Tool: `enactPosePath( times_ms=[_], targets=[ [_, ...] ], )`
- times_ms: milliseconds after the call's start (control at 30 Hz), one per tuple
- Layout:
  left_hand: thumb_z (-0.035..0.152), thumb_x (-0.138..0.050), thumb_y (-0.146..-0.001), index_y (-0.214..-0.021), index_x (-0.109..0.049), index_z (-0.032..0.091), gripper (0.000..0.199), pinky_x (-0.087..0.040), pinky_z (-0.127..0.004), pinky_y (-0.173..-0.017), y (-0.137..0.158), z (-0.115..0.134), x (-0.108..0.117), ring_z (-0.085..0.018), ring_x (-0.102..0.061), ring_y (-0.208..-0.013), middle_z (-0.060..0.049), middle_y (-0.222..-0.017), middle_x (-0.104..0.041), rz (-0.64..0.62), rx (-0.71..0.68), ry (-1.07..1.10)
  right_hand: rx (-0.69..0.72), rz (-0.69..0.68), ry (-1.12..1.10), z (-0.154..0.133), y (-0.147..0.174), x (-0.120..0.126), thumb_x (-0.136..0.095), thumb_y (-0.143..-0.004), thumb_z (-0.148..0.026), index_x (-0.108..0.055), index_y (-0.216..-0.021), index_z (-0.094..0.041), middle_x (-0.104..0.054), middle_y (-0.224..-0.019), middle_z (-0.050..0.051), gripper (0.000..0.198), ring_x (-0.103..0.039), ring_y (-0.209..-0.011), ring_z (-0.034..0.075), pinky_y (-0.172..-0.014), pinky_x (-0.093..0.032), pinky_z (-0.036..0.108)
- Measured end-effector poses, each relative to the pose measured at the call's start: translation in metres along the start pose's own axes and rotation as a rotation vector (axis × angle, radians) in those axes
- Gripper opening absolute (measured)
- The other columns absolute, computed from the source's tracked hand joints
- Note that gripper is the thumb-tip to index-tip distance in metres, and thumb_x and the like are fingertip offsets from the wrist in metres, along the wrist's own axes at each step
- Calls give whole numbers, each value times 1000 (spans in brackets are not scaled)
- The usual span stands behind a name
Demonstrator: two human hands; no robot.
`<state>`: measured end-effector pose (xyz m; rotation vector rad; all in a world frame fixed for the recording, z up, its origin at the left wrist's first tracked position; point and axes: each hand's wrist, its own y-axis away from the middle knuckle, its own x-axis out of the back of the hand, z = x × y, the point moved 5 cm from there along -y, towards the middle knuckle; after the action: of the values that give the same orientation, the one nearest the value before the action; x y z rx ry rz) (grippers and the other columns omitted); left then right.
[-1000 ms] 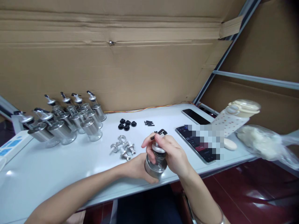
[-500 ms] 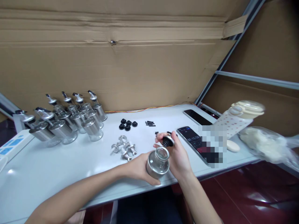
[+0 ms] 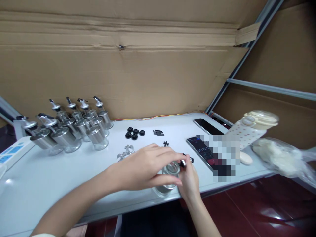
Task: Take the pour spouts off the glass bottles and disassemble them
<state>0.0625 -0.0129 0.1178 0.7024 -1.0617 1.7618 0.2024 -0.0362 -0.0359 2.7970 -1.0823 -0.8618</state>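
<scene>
A glass bottle [image 3: 165, 190] with a metal sleeve stands near the front edge of the table, its open neck facing up. My left hand [image 3: 145, 166] reaches across above it, fingers stretched out and thumb apart, partly covering the bottle. Its fingertips come close to the pourer spout [image 3: 183, 163], a silver and black stopper that my right hand [image 3: 190, 181] grips just right of the neck. Most of the pourer is hidden by the fingers. Metal pourer parts [image 3: 128, 149] lie behind my left hand, partly covered by it.
Several bottles [image 3: 95, 133], some with pourers fitted, stand at the left by a white box [image 3: 17, 149]. Black rubber rings [image 3: 134, 131], black levers [image 3: 158, 132] and tiny black pieces [image 3: 166, 144] lie mid-table. Phones [image 3: 207, 154], a drinking bottle [image 3: 249, 131] and a plastic bag [image 3: 278, 156] are at the right.
My left hand has let go of the bottle and moved up over it toward the pourer. My right hand has lowered the pourer slightly to the right of the neck.
</scene>
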Motion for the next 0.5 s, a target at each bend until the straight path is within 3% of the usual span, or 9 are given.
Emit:
enactPosePath(
  times_ms=[200, 267, 400, 500],
  targets=[
    [21, -48, -92, -109, -61, 15, 22, -44, -22, -73, 7, 7, 13, -15, -60, -89, -8, -108, -61, -148, 106, -252, -20, -50, -126, 4, -3, 0, -71, -69, -53, -64, -79, -18, -58, -72, -1, 37, -55, -68, 11, -60, -47, 20],
    [20, -46, -92, -109, -61, 18, 22, -42, -18, -70, 20, 4, 31, -11, -60, -84, -5, -110, -61, -88, 176, -258, -2, -56, -150, 4, -4, 0, -71, -70, -51, -64, -77, -18, -57, -75, -1, 34, -54, -66, 9, -58, -46, 19],
    [35, -42, -89, -107, -64, 14, 35, -36, -16, -75, 63, 2, 89, -8, -56, -90, -1, -108, -60, 150, 283, -396, 7, -57, -151, 4, -4, -1, -71, -71, -50, -65, -75, -18, -55, -77, -1, 33, -53, -66, 9, -58, -45, 19],
    [38, -16, -89, -110, -62, 12, 56, -28, -22, -81, 105, -11, 128, -7, -51, -93, 5, -104, -59, 233, 579, -680, -12, -45, -146, 4, -4, -1, -75, -65, -50, -65, -74, -17, -55, -76, -2, 36, -53, -67, 9, -58, -45, 19]
  ],
)
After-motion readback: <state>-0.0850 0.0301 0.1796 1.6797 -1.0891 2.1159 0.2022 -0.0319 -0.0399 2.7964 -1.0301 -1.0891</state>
